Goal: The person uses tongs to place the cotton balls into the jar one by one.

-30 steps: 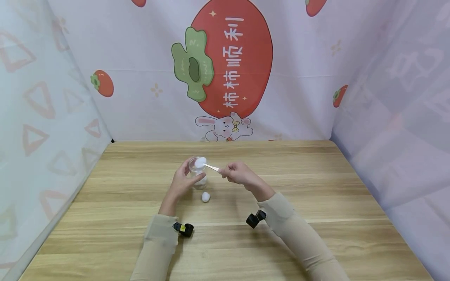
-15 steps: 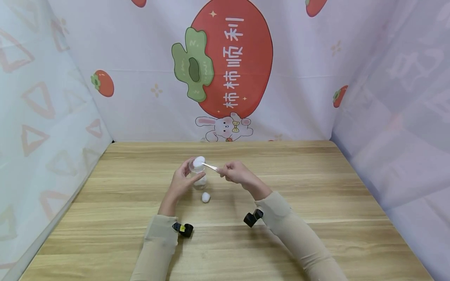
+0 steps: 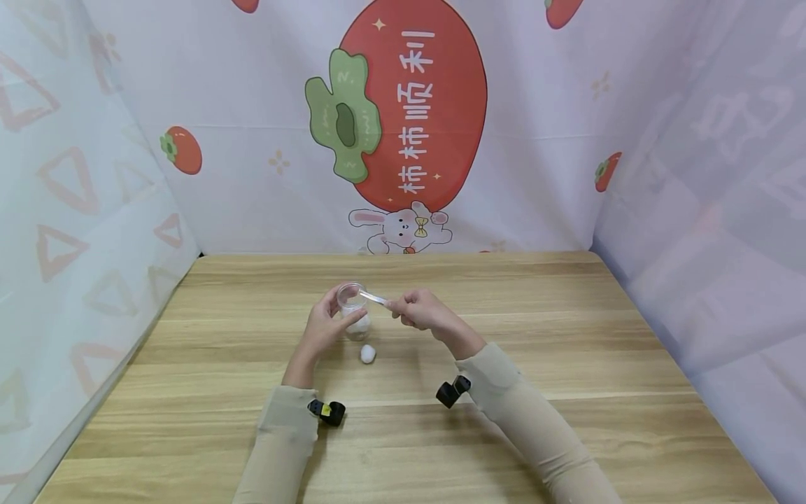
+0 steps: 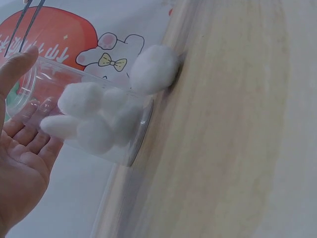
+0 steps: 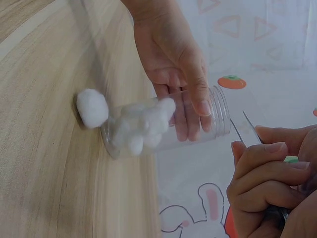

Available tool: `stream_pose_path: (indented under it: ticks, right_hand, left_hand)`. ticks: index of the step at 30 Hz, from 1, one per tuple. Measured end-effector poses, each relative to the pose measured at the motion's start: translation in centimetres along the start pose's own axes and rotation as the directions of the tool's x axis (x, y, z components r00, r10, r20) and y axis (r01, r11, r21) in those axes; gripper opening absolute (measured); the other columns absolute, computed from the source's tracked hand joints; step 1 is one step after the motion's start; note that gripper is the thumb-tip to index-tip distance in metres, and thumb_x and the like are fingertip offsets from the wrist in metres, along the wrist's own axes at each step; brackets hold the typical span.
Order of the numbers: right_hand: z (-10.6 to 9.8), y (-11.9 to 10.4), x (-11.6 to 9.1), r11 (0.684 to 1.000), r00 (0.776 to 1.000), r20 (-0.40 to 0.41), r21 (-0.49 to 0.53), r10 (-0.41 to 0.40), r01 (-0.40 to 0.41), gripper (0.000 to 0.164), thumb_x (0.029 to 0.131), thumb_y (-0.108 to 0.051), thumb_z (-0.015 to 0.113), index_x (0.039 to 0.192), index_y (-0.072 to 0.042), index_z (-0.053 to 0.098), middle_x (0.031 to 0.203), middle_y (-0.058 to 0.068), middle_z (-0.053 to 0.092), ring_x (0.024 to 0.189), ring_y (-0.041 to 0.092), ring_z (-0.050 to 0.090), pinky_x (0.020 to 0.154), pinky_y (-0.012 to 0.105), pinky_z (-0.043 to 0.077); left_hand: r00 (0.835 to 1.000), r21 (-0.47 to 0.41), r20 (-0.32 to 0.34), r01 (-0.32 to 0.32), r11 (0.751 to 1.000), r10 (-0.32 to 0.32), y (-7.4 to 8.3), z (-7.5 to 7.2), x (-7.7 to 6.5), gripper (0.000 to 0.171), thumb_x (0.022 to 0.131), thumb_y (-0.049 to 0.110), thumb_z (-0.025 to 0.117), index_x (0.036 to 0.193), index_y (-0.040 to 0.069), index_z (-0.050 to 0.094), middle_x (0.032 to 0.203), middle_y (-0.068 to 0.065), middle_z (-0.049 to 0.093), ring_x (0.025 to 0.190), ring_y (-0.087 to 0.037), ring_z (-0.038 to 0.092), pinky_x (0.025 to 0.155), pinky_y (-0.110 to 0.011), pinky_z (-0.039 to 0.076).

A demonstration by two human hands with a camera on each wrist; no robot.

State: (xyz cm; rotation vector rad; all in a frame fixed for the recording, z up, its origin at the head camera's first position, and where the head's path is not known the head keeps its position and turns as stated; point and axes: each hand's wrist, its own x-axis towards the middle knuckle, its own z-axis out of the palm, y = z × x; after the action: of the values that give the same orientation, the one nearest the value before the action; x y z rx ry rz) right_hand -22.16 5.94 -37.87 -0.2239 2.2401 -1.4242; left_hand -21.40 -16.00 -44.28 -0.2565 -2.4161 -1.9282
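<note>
A clear plastic jar (image 5: 218, 111) stands upright on the table, with several white cotton balls (image 4: 91, 119) in its lower part. My left hand (image 3: 324, 327) grips the jar near its open mouth, thumb on one side and fingers round the other. Over by the jar's rim, my right hand (image 3: 423, 310) pinches a pair of metal tweezers (image 3: 374, 298). The tweezers' tips are spread, with nothing between them, at the mouth. One loose cotton ball (image 3: 368, 354) lies on the table close to the jar's base, on the near side.
The wood-grain table (image 3: 541, 329) reaches back to a printed cloth (image 3: 535, 140) hanging behind it. Pale cloths hang along the left and right sides too. A black wrist camera (image 3: 453, 392) is strapped on each sleeve.
The cotton ball that the tweezers held over the jar's mouth has been let go and has dropped into the jar. The tweezers' tips have parted. My left hand keeps its place.
</note>
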Motion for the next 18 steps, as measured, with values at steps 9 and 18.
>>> stream_pose_path:
  ticks: [9,18]
  right_hand:
    - [-0.22,0.03,-0.26,1.000,1.000,-0.007,-0.004,-0.006,0.006,0.030,0.096,-0.029,0.056,0.077,-0.006,0.061,0.052,-0.006,0.040,0.047,0.007,0.027,0.043,0.019,0.020]
    - [-0.46,0.33,-0.76,1.000,1.000,0.019,-0.006,-0.022,0.023,0.031,0.097,-0.029,0.054,0.076,-0.007,0.060,0.051,-0.006,0.040,0.045,0.007,0.026,0.041,0.018,0.019]
  left_hand:
    - [1.000,0.006,-0.004,0.002,1.000,-0.002,-0.01,0.06,0.08,0.061,0.084,0.017,0.074,0.137,0.008,0.047,0.140,-0.017,0.055,0.137,-0.031,0.047,0.124,-0.045,0.028]
    - [1.000,0.003,-0.010,0.010,1.000,-0.010,-0.03,0.09,0.09,0.061,0.084,0.018,0.075,0.137,0.009,0.048,0.140,-0.016,0.054,0.137,-0.030,0.046,0.125,-0.044,0.027]
